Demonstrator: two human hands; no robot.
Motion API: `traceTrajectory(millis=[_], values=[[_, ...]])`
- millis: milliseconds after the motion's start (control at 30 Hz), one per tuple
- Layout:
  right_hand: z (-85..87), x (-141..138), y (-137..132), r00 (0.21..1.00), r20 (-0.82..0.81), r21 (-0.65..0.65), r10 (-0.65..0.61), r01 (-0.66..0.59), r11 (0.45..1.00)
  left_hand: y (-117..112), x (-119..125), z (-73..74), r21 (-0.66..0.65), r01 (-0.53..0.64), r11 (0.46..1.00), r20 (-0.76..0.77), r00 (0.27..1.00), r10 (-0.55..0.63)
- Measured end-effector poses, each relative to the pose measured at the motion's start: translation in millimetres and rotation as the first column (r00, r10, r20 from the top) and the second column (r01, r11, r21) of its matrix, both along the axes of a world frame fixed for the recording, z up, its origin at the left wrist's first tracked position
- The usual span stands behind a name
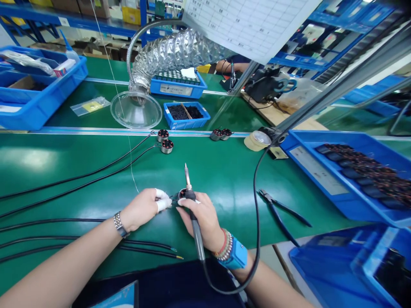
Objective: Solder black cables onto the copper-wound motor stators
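My right hand (204,218) is closed round a soldering iron (197,235), its metal tip pointing up and away from me. Partly hidden behind the iron, a small motor part with copper windings (182,194) sits at my right fingertips. My left hand (147,208), with white covers on some fingertips, pinches thin dark wires (174,199) beside that part. A thin strand of solder wire (131,164) hangs down close to my left hand. Black cables (70,220) run in from the left, some passing beneath my left forearm. Whether one reaches my left fingers is hidden.
Two motor parts (166,146) with cables lie further back; another pair (221,134) sits right of them. Cutting pliers (279,209) lie at right, near a blue bin of wired parts (317,171). A fume hood (136,111) overhangs the bench. Behind it, a person's arm (236,67) shows.
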State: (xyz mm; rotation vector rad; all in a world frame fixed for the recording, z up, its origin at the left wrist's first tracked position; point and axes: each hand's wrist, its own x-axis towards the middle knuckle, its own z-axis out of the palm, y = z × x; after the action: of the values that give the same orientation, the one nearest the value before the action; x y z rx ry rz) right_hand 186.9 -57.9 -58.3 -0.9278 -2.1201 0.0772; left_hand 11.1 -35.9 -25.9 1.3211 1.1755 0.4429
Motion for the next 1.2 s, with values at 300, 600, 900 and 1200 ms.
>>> traceTrajectory(millis=[300,600,900,1200], values=[[6.7,-7.4,-1.2,0.988,-0.152,-0.192,-0.035,0.005,0.981,-0.3,-1.0,-4.4,-0.038,-0.01,0.999,0.021,1.0,0.011],[6.5,-8.7,-1.4,0.99,-0.134,-0.227,-0.055,0.024,0.974,-1.2,-0.6,-4.4,-0.067,-0.032,0.997,0.028,0.999,0.034],[12.0,-8.3,0.2,0.992,-0.116,-0.235,-0.04,0.012,0.972,-1.1,-0.6,-3.3,-0.063,-0.024,0.998,0.032,0.999,0.026],[8.9,-9.6,-0.4,0.991,-0.122,-0.237,-0.057,0.027,0.971,-2.9,-0.2,-2.8,-0.051,-0.022,0.998,0.036,0.999,0.023]])
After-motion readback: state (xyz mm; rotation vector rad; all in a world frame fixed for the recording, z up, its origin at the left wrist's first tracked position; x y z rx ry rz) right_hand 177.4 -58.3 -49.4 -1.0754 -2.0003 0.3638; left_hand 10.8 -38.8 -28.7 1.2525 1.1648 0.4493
